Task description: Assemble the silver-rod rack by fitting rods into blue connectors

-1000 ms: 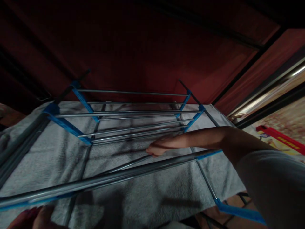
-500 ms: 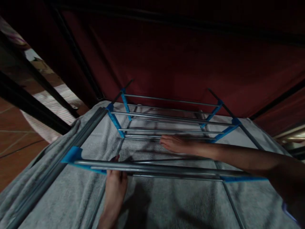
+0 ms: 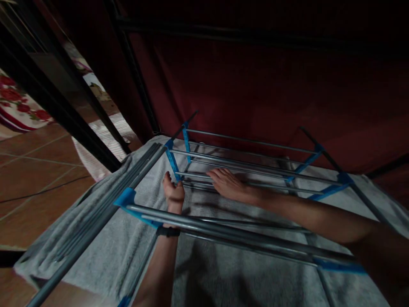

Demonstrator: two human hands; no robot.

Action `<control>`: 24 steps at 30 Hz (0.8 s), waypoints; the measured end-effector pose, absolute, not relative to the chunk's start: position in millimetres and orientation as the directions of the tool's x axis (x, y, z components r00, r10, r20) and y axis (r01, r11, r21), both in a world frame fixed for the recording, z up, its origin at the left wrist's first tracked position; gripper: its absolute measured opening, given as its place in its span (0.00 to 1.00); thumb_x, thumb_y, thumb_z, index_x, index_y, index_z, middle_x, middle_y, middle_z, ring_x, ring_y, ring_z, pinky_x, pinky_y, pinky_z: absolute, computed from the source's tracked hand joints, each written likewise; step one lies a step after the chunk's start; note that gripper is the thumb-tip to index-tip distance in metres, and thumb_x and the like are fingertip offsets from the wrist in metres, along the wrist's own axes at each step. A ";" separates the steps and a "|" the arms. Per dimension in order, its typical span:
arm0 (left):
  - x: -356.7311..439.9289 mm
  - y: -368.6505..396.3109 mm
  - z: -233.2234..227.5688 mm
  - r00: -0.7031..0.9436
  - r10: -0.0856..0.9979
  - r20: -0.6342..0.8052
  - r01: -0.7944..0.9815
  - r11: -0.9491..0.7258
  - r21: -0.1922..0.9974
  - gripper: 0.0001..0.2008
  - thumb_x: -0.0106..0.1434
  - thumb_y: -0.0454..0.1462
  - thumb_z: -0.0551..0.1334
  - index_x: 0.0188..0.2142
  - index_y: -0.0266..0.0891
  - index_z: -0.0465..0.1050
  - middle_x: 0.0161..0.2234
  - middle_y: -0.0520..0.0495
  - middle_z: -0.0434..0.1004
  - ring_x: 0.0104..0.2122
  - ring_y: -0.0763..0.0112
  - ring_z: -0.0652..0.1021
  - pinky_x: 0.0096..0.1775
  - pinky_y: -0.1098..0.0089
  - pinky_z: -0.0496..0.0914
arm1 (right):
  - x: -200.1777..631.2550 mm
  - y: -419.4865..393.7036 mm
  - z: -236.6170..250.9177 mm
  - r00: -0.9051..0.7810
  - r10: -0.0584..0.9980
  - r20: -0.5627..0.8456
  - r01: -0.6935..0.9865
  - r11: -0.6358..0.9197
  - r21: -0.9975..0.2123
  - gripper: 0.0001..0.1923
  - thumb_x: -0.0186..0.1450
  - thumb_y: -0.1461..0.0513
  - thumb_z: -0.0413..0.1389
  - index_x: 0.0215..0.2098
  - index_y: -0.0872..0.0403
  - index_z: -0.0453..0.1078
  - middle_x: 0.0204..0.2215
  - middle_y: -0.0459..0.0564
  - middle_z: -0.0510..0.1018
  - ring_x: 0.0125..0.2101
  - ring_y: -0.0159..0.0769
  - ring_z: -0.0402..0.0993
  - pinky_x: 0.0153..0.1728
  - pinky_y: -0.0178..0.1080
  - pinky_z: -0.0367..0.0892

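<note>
Nearest to me, a pair of grey steel rods (image 3: 243, 236) spans the view between blue plastic joints (image 3: 125, 198), forming the front tier of a metal rack (image 3: 255, 160). Both forearms pass beneath these rods. The left forearm carries a dark band (image 3: 168, 231) at the wrist. Beyond it, the left hand (image 3: 173, 192) rests on the grey towel (image 3: 96, 247) close to a blue side bar (image 3: 173, 160), fingers curled loosely upward and partly open, gripping nothing that I can see. The right hand (image 3: 227, 182) lies palm down, fingers extended and close together, pressed flat on the towel at the foot of the rear tier. The towel is spread under the rack's rods and droops over the left edge toward the tiled floor (image 3: 35, 170). Farther back stand the rear rods, then a dark red fabric wall (image 3: 255, 85) with black poles (image 3: 134, 72). My assessment: the towel is soft, limp and light, with a napped surface that grips skin well and should not slip; it will bunch and drag on the rods if pulled from one point. Best purchase is a pinch at a hem or corner, or flat palms for smoothing. The rack appears stiff but light, its plastic joints the likely weak points; hold it by the rods, not the joints. Lighting is poor and fine detail is uncertain.
</note>
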State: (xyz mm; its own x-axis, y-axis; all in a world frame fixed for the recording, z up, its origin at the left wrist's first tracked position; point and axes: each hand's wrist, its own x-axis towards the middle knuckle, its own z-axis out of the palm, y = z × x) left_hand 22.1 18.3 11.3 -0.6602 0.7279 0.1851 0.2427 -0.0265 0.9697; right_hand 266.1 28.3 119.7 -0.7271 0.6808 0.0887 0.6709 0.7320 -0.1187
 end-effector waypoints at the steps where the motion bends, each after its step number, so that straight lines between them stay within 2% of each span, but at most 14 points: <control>1: 21.5 25.6 14.9 -0.670 0.724 0.162 0.201 -0.033 0.979 0.34 0.58 0.31 0.65 0.65 0.44 0.69 0.66 0.34 0.73 0.69 0.46 0.72 0.68 0.49 0.71 | 258.8 34.5 120.6 -0.713 0.699 0.063 0.689 0.714 -0.124 0.21 0.77 0.68 0.49 0.65 0.56 0.71 0.62 0.61 0.76 0.60 0.46 0.74 0.65 0.51 0.66; 4: 18.1 40.4 24.5 -0.646 0.742 0.177 0.143 -0.109 0.984 0.32 0.57 0.30 0.62 0.62 0.45 0.73 0.63 0.38 0.78 0.64 0.53 0.77 0.66 0.54 0.72 | 236.2 47.9 121.0 -0.698 0.716 -0.030 0.709 0.684 -0.171 0.20 0.78 0.66 0.49 0.65 0.55 0.70 0.61 0.59 0.79 0.57 0.46 0.77 0.62 0.48 0.69; 7: 14.6 46.3 29.9 -0.618 0.752 0.229 0.168 -0.159 0.973 0.30 0.56 0.29 0.61 0.59 0.42 0.75 0.61 0.39 0.81 0.63 0.53 0.79 0.69 0.53 0.70 | 217.4 56.0 118.3 -0.699 0.708 -0.101 0.708 0.666 -0.233 0.19 0.78 0.66 0.48 0.63 0.54 0.70 0.60 0.58 0.80 0.56 0.44 0.79 0.57 0.44 0.72; 12: 11.5 48.8 38.6 -0.610 0.756 0.238 0.123 -0.206 0.971 0.25 0.56 0.30 0.60 0.54 0.40 0.78 0.57 0.38 0.83 0.62 0.52 0.80 0.70 0.51 0.69 | 207.5 65.2 117.6 -0.711 0.702 -0.053 0.690 0.680 -0.248 0.16 0.80 0.64 0.46 0.59 0.53 0.72 0.59 0.58 0.79 0.52 0.45 0.81 0.52 0.44 0.74; 19: 9.4 47.0 48.6 -0.578 0.789 0.208 0.007 -0.250 0.968 0.18 0.56 0.33 0.64 0.47 0.43 0.78 0.44 0.46 0.84 0.48 0.57 0.82 0.58 0.58 0.76 | 208.9 61.5 130.9 -0.701 0.713 -0.033 0.699 0.677 -0.230 0.14 0.80 0.62 0.47 0.57 0.51 0.72 0.56 0.57 0.82 0.48 0.46 0.83 0.46 0.45 0.75; 22: 8.4 49.0 47.7 -0.565 0.806 0.175 -0.055 -0.249 0.967 0.18 0.55 0.33 0.63 0.46 0.40 0.79 0.38 0.48 0.82 0.40 0.62 0.79 0.49 0.64 0.76 | 207.6 59.2 135.0 -0.708 0.705 -0.044 0.696 0.686 -0.210 0.16 0.80 0.63 0.46 0.59 0.51 0.71 0.56 0.59 0.82 0.48 0.49 0.84 0.44 0.46 0.75; 24: 9.0 52.6 46.7 -0.566 0.806 0.174 -0.105 -0.280 0.954 0.13 0.58 0.34 0.60 0.42 0.38 0.78 0.36 0.47 0.80 0.37 0.65 0.77 0.45 0.66 0.74 | 207.2 59.4 137.5 -0.709 0.702 -0.064 0.698 0.687 -0.200 0.17 0.80 0.62 0.45 0.61 0.52 0.70 0.54 0.59 0.84 0.47 0.50 0.84 0.44 0.46 0.75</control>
State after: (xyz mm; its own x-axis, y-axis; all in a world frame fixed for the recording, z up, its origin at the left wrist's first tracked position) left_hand 9.0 52.6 46.7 -0.5661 0.8057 0.1743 -0.1047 -0.2800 0.9543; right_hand 207.2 59.4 137.5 -0.7094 0.7018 -0.0640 0.6981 0.6874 -0.2003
